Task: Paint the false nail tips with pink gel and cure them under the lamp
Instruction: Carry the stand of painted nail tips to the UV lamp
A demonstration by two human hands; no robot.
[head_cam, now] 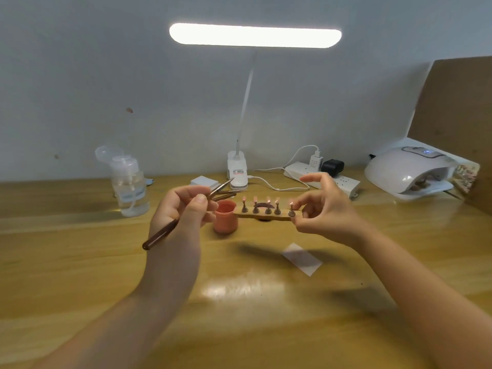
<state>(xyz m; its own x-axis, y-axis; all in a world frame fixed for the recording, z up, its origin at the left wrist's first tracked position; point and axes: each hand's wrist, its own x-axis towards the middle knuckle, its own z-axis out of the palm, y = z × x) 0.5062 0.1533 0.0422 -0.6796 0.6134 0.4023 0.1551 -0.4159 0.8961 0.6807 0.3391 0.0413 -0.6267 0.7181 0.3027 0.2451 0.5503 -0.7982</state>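
Observation:
My left hand point(181, 209) holds a brown-handled brush point(162, 233), its tip pointing up and right toward the desk lamp's base. Just right of that hand stands an open pink gel pot point(225, 217). My right hand point(323, 209) pinches the right end of a wooden holder bar point(266, 216), lifted a little above the desk. Several small stands rise from the bar, each carrying a pink nail tip point(268, 201). The white curing lamp point(410, 170) sits at the far right of the desk, with something dark inside its opening.
A clip-on desk lamp point(237, 171) shines from the back centre. A clear pump bottle point(127, 182) stands at the back left. A power strip with plugs point(324, 175) lies behind my right hand. A small clear sheet point(302, 259) lies on the wooden desk point(80, 262).

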